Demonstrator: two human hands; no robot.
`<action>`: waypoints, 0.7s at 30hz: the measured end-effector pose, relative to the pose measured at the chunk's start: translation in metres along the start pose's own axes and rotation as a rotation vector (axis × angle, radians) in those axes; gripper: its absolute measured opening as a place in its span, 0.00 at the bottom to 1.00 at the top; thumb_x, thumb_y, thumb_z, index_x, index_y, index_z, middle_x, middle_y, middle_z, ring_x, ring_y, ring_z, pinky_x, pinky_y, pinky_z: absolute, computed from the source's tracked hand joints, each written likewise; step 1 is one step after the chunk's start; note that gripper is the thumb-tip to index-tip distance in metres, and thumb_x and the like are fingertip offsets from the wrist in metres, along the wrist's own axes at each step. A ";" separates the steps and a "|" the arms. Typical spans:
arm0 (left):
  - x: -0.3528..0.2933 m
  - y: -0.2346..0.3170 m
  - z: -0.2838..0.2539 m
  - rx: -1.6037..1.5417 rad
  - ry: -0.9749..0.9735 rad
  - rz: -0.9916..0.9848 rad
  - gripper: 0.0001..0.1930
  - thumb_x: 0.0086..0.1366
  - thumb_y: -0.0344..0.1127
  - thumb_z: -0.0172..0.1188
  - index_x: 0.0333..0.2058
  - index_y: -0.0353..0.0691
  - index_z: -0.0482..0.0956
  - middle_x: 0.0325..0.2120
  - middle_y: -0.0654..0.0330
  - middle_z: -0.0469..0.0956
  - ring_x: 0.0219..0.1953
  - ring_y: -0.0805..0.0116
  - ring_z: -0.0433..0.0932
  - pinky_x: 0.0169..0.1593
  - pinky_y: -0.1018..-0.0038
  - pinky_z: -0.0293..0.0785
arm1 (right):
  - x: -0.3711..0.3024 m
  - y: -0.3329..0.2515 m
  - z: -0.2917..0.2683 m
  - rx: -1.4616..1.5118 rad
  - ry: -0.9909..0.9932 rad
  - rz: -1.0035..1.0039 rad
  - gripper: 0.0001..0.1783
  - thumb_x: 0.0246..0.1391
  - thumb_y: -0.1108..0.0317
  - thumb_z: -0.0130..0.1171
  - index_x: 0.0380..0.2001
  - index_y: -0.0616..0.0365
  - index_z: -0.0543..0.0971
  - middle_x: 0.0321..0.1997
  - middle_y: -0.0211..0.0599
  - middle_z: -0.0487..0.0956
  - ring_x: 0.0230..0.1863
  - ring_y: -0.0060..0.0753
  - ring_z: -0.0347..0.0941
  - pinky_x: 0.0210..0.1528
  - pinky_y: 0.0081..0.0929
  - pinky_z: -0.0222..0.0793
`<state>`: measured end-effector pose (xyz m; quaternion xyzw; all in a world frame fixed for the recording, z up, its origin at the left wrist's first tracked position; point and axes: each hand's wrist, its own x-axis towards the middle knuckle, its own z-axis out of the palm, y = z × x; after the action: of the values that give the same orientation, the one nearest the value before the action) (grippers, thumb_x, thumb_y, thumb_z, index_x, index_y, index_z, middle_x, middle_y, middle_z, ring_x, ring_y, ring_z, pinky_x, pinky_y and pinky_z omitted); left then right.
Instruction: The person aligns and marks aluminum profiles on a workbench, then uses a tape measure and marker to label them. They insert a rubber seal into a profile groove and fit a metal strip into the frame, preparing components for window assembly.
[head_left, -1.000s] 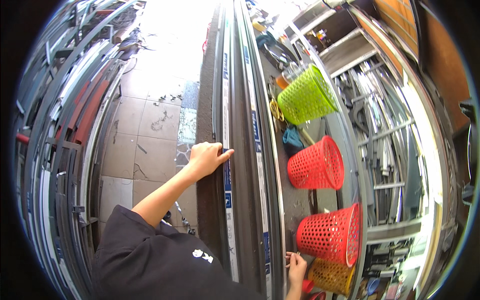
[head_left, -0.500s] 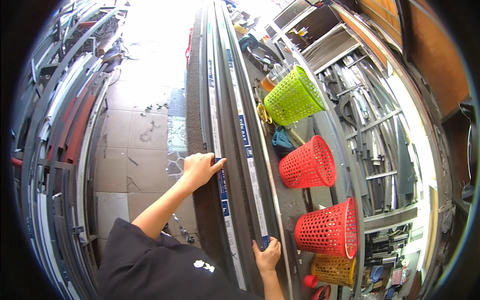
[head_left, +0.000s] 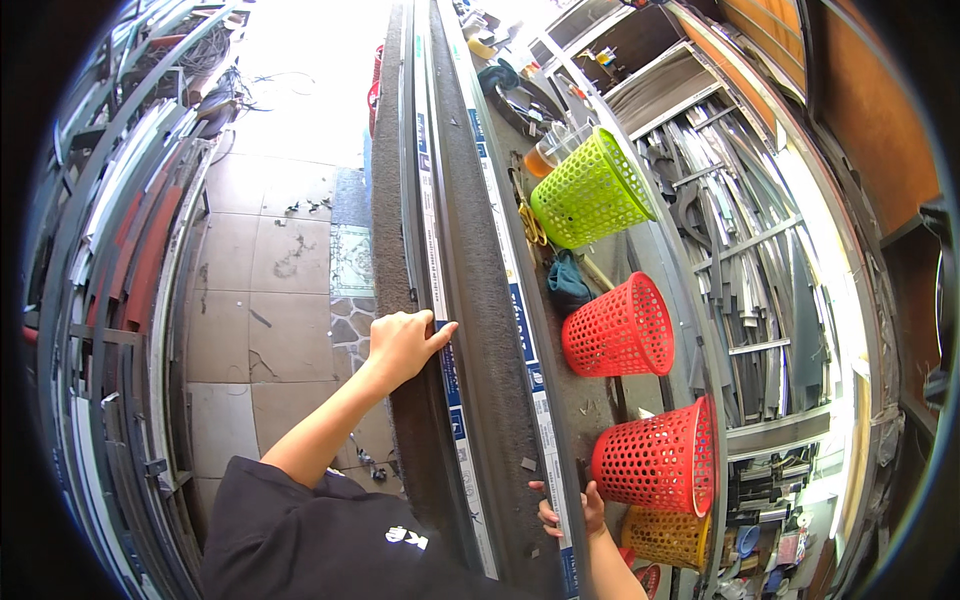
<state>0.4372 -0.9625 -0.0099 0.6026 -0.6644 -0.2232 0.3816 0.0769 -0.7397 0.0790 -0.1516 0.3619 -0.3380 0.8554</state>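
Right fingers (head_left: 547,514) clasp the right bar (head_left: 527,345), now shifted toward the bench's (head_left: 482,225) right edge, parted from the left bar (head_left: 460,432) my left hand (head_left: 402,345) holds.

On my feed, the right hand (head_left: 594,511), lower right of the frame, now straddles the right metal strip (head_left: 543,425), which has shifted away from the left metal strip (head_left: 431,220), baring brown bench top (head_left: 492,280) between.
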 end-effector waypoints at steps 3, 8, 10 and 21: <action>-0.001 -0.001 0.002 -0.007 0.020 0.001 0.29 0.66 0.63 0.56 0.22 0.41 0.78 0.18 0.54 0.80 0.24 0.53 0.82 0.31 0.59 0.76 | 0.000 0.001 -0.015 -0.034 -0.070 0.007 0.56 0.56 0.44 0.64 0.70 0.75 0.51 0.33 0.43 0.70 0.35 0.32 0.67 0.32 0.27 0.71; 0.000 -0.001 0.001 0.025 0.006 -0.006 0.29 0.66 0.64 0.57 0.22 0.41 0.79 0.19 0.53 0.81 0.25 0.51 0.83 0.31 0.58 0.76 | 0.003 0.000 -0.036 -0.283 0.018 0.074 0.49 0.56 0.56 0.60 0.71 0.74 0.51 0.35 0.53 0.78 0.48 0.52 0.74 0.41 0.36 0.81; 0.000 0.000 0.000 0.004 0.004 -0.005 0.29 0.66 0.64 0.56 0.23 0.41 0.80 0.19 0.54 0.81 0.25 0.52 0.83 0.31 0.58 0.76 | 0.004 0.000 -0.044 -0.223 -0.015 0.135 0.48 0.56 0.58 0.60 0.71 0.73 0.51 0.40 0.59 0.79 0.53 0.57 0.75 0.46 0.40 0.81; 0.002 0.004 -0.005 0.050 -0.045 -0.006 0.30 0.67 0.64 0.56 0.21 0.42 0.78 0.17 0.55 0.80 0.22 0.56 0.83 0.28 0.61 0.75 | 0.004 0.006 -0.043 -0.288 0.097 0.154 0.40 0.62 0.59 0.56 0.67 0.77 0.58 0.53 0.74 0.76 0.45 0.63 0.82 0.51 0.53 0.78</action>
<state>0.4384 -0.9634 -0.0036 0.6087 -0.6763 -0.2212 0.3509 0.0511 -0.7390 0.0445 -0.2277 0.4582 -0.2230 0.8298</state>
